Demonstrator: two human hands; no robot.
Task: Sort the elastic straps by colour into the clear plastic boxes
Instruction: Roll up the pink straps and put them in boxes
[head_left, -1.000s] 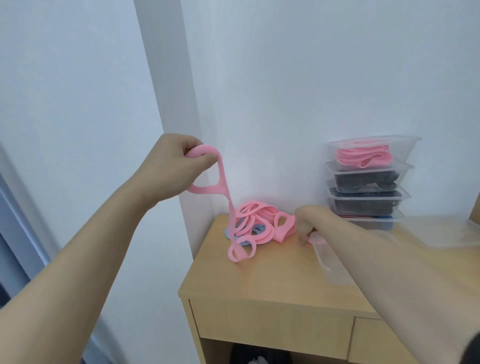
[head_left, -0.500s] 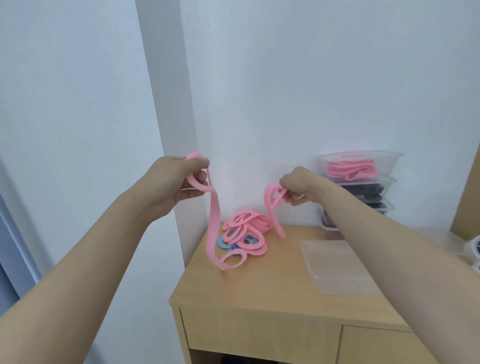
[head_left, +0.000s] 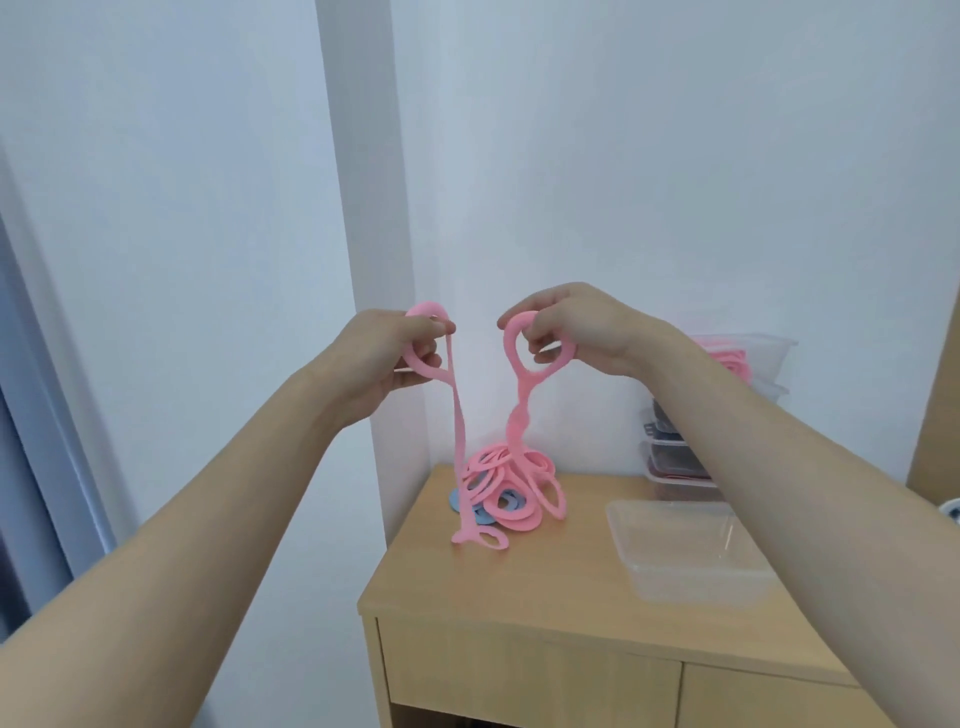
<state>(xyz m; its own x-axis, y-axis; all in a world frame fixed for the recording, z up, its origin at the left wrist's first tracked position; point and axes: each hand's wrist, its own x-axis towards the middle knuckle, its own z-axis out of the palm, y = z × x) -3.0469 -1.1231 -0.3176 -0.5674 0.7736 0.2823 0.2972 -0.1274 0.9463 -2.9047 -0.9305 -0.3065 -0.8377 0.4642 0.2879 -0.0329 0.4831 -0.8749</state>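
Left hand (head_left: 382, 358) grips a pink strap (head_left: 458, 415), right hand (head_left: 576, 332) a second strap (head_left: 519, 415). Clear box (head_left: 641, 577) below the right hand; stacked boxes (head_left: 766, 356) behind its wrist hold pink and dark straps.

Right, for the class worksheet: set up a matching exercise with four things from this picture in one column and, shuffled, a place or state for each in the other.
Column one
1. left hand
2. blue straps
3. lone clear box
4. top box of the stack

Column two
A. holds pink straps
B. empty, on the cabinet
C. partly under the pink pile
D. grips the loop of a pink strap

Pairs: 1-D, 2-C, 3-B, 4-A.
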